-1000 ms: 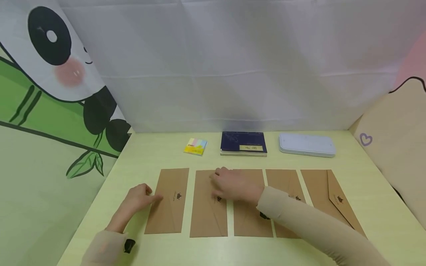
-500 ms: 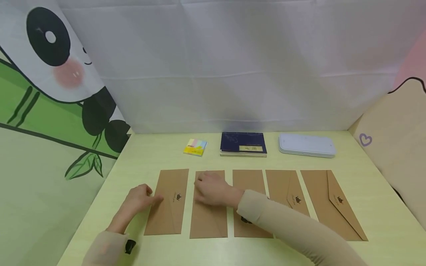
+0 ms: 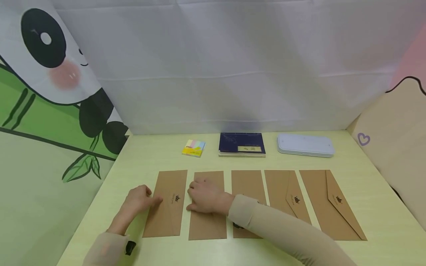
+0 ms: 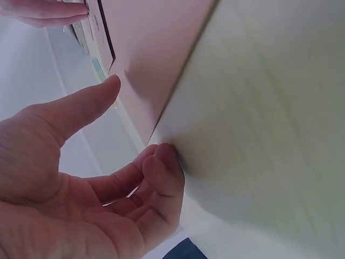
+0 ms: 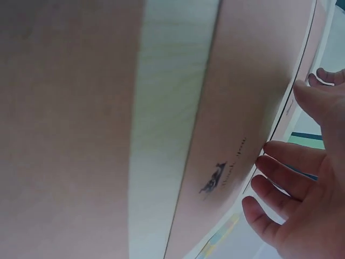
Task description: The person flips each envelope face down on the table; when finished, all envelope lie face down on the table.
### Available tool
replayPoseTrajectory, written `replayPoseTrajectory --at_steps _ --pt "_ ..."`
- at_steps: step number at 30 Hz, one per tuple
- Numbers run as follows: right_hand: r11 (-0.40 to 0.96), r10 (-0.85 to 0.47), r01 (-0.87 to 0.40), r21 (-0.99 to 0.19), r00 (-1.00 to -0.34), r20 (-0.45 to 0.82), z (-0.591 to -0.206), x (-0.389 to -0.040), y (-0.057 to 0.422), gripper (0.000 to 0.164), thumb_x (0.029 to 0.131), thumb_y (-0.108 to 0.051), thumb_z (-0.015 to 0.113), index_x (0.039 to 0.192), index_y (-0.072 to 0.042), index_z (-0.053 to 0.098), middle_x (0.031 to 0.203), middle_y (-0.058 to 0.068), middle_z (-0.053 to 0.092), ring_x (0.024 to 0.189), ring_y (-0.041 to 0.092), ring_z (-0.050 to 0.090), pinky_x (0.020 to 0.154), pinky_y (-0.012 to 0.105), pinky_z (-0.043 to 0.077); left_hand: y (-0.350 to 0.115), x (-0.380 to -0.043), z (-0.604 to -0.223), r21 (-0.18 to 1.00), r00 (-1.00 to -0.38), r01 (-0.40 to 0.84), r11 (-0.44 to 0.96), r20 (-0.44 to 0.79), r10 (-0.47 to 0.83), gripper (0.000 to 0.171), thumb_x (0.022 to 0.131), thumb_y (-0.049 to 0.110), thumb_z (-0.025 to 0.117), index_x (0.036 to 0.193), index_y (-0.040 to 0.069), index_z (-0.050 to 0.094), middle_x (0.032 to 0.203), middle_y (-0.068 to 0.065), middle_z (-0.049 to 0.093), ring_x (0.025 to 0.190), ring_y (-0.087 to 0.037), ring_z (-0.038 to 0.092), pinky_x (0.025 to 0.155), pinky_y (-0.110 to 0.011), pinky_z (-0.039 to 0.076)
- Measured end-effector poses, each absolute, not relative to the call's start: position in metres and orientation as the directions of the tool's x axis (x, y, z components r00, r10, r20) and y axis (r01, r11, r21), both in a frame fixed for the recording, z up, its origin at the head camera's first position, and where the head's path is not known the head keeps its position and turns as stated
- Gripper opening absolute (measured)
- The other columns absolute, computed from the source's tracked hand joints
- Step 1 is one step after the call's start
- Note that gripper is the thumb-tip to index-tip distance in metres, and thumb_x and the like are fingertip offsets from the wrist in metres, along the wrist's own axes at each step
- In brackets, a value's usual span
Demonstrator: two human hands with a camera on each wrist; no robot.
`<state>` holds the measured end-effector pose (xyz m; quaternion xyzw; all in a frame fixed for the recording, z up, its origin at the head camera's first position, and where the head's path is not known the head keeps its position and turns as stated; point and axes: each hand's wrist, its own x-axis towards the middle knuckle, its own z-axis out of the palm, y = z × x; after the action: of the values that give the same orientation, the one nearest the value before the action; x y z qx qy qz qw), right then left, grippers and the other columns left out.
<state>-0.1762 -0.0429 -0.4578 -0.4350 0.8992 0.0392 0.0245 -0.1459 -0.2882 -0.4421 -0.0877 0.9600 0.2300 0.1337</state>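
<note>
Several brown paper envelopes lie flat in a row on the pale table. Beside the left edge of the leftmost envelope, my left hand rests with loosely bent fingertips at the tabletop. Its thumb extends over the paper, with a gap visible beneath it in the left wrist view. My right hand is over the second envelope, fingertips along that envelope's left edge, covering its middle. In the right wrist view the fingers are spread and relaxed, pinching nothing. A dark crown print shows on that envelope.
Behind the row lie sticky notes, a dark blue notebook and a pale flat case. A white sheet hangs at the table's back edge. Other envelopes continue rightward, partly under my right sleeve.
My right hand has moved left across the second envelope to its left edge, and its fingers have spread. The left hand stays in place. The envelopes hold their positions.
</note>
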Motion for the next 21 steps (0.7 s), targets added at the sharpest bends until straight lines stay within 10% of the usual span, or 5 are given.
replayPoseTrajectory --at_steps 21 --pt "0.606 -0.790 -0.793 0.056 -0.609 -0.069 -0.4584 -0.1729 -0.0510 0.054 0.087 -0.062 0.054 0.109 -0.015 0.068 0.116 -0.001 0.059 0.108 0.018 0.050 0.086 0.035 0.042 -0.2809 -0.1493 -0.4443 0.407 -0.951 -0.248 0.879 -0.277 -0.141 0.050 0.079 0.030 0.077 0.098 -0.011 0.055 0.084 -0.016 0.057 0.075 -0.028 0.052 0.063 -0.037 0.047"
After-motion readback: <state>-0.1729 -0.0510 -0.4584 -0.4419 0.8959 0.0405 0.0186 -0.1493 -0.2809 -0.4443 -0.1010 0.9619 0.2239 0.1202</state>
